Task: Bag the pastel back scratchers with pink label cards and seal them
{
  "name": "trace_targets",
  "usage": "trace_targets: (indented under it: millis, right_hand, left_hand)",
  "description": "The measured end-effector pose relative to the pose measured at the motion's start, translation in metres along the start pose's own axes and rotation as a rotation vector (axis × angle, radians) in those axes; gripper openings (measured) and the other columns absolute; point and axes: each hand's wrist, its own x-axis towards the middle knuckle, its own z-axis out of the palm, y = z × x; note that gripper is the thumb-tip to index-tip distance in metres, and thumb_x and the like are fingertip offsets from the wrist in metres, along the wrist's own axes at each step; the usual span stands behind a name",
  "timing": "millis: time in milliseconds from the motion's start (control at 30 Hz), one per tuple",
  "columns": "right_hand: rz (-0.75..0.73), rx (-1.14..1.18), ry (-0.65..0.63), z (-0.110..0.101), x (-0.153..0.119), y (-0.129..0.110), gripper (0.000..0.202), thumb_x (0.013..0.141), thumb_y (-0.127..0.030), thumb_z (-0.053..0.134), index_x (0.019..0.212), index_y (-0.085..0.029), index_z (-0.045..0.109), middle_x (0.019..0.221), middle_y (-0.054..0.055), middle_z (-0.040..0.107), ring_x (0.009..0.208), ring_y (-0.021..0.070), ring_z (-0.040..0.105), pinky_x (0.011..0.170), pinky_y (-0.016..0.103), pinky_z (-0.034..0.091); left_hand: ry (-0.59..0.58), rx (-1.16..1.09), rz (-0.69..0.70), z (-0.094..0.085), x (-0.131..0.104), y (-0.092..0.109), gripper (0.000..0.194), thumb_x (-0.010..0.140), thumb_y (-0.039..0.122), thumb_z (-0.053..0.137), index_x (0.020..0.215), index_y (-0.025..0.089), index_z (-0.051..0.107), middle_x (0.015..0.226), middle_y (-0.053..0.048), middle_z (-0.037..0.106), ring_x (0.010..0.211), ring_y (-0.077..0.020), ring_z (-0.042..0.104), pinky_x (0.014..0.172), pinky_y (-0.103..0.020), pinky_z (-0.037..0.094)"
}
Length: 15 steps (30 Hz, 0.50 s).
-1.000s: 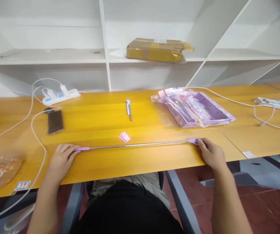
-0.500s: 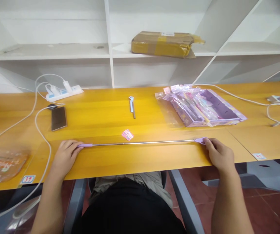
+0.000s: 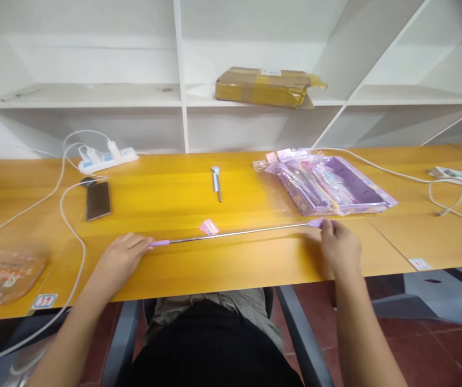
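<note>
An extended telescopic back scratcher (image 3: 239, 233) spans the space between my two hands, its thin silver rod sloping slightly up to the right. My left hand (image 3: 123, 262) grips the purple handle at one end, fingers closed over it. At the other end my right hand (image 3: 341, 248) pinches the purple head, whose shape is partly covered by the fingers. Just behind the rod lie small pink printed cards (image 3: 209, 227). Farther back on the table is a blue back scratcher (image 3: 218, 185) with a hand-shaped head and a short silver rod.
A purple tray (image 3: 360, 185) with several bagged items stands at the back right. On the left are a phone (image 3: 98, 201), a white power strip (image 3: 110, 160), loose cables and an orange-printed plastic package (image 3: 5, 274). A taped carton (image 3: 263, 88) rests on the shelf.
My hands have come closer together, and the visible rod between them is shorter. The right end has risen a little. The whole view has shifted slightly.
</note>
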Motion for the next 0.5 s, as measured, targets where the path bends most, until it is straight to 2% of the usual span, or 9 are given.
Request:
trace_targets:
  millis: [67,133,200,233,300,367,433,500]
  right_hand:
    - [-0.162,0.088,-0.052,0.011,-0.035,-0.052,0.058,0.110,-0.056,0.032,0.099,-0.017,0.074,0.086,0.018,0.076,0.076,0.0300,0.069,0.068,0.038,0.043]
    - [-0.404,0.184,-0.167,0.021,-0.076,-0.105,0.056,0.113,-0.051,0.028,0.107,-0.018,0.073,0.089,0.016,0.078,0.076,0.0275,0.071,0.068,0.035,0.044]
    - [-0.524,0.190,-0.158,0.026,-0.104,-0.149,0.053,0.115,-0.045,0.027,0.124,-0.014,0.069,0.096,0.018,0.080,0.077,0.0276,0.073,0.068,0.034,0.046]
    - [-0.574,0.194,-0.162,0.025,-0.110,-0.165,0.052,0.116,-0.042,0.026,0.130,-0.013,0.067,0.100,0.018,0.081,0.077,0.0266,0.074,0.068,0.033,0.046]
    - [-0.659,0.136,-0.190,0.019,-0.100,-0.184,0.050,0.117,-0.042,0.028,0.128,-0.015,0.069,0.102,0.016,0.081,0.079,0.0251,0.075,0.069,0.031,0.045]
    - [-0.701,0.017,-0.230,0.010,-0.068,-0.191,0.051,0.117,-0.045,0.030,0.113,-0.019,0.074,0.095,0.013,0.081,0.080,0.0242,0.074,0.069,0.030,0.043]
    - [-0.654,-0.113,-0.237,0.006,-0.027,-0.190,0.052,0.116,-0.047,0.031,0.105,-0.019,0.075,0.094,0.013,0.080,0.083,0.0247,0.074,0.070,0.030,0.043]
    - [-0.552,-0.224,-0.210,0.011,0.011,-0.185,0.047,0.115,-0.043,0.036,0.111,-0.016,0.074,0.106,0.017,0.079,0.091,0.0267,0.074,0.074,0.031,0.044]
  left_hand:
    - [0.018,-0.025,0.051,0.006,0.018,0.023,0.034,0.110,0.024,0.044,0.118,0.022,0.078,0.110,-0.010,0.080,0.097,-0.0256,0.071,0.091,-0.042,0.059]
    - [-0.001,-0.004,0.083,0.012,0.038,0.045,0.033,0.110,0.021,0.045,0.121,0.022,0.075,0.108,-0.010,0.079,0.097,-0.0253,0.071,0.090,-0.040,0.059]
    - [-0.027,0.029,0.040,0.013,0.058,0.058,0.032,0.110,0.020,0.044,0.122,0.020,0.074,0.105,-0.011,0.078,0.095,-0.0257,0.072,0.087,-0.039,0.058]
    - [-0.057,0.024,0.033,0.012,0.067,0.059,0.032,0.110,0.020,0.044,0.119,0.020,0.074,0.103,-0.011,0.078,0.093,-0.0256,0.072,0.084,-0.038,0.057]
    - [-0.127,-0.010,0.032,0.006,0.084,0.052,0.030,0.112,0.025,0.044,0.115,0.020,0.073,0.101,-0.010,0.078,0.092,-0.0259,0.073,0.082,-0.037,0.057]
    - [-0.164,-0.053,-0.014,0.001,0.098,0.040,0.028,0.112,0.030,0.045,0.111,0.021,0.072,0.101,-0.010,0.078,0.092,-0.0265,0.074,0.080,-0.037,0.056]
    - [-0.205,-0.156,-0.105,0.003,0.113,0.030,0.025,0.110,0.030,0.046,0.105,0.022,0.069,0.096,-0.008,0.078,0.085,-0.0246,0.074,0.076,-0.035,0.055]
    - [-0.250,-0.336,-0.203,0.012,0.126,0.026,0.021,0.109,0.029,0.046,0.101,0.022,0.065,0.095,-0.006,0.078,0.078,-0.0208,0.074,0.071,-0.032,0.055]
